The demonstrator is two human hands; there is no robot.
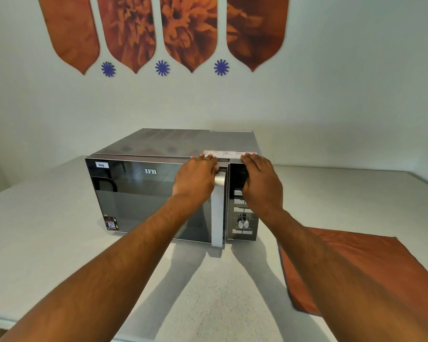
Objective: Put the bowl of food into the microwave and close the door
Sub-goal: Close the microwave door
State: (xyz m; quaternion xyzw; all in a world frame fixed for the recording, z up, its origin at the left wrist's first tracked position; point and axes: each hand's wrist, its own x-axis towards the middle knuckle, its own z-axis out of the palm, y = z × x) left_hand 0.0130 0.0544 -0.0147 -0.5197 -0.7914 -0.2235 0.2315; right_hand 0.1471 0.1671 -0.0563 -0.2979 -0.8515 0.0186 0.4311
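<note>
A silver and black microwave (pixel 143 193) stands on the white counter (pixel 47 243), its mirrored door flush with the front. My left hand (pixel 195 178) wraps around the top of the silver vertical door handle (pixel 218 218). My right hand (pixel 260 183) lies flat over the upper part of the control panel (pixel 242 225), fingers reaching onto the microwave's top edge. No bowl of food shows in this view; the dark door glass hides the inside.
An orange cloth mat (pixel 356 267) lies on the counter to the right of the microwave. The counter's front edge runs along the lower left. The wall behind carries orange petal-shaped decor (pixel 188 33) and blue star stickers.
</note>
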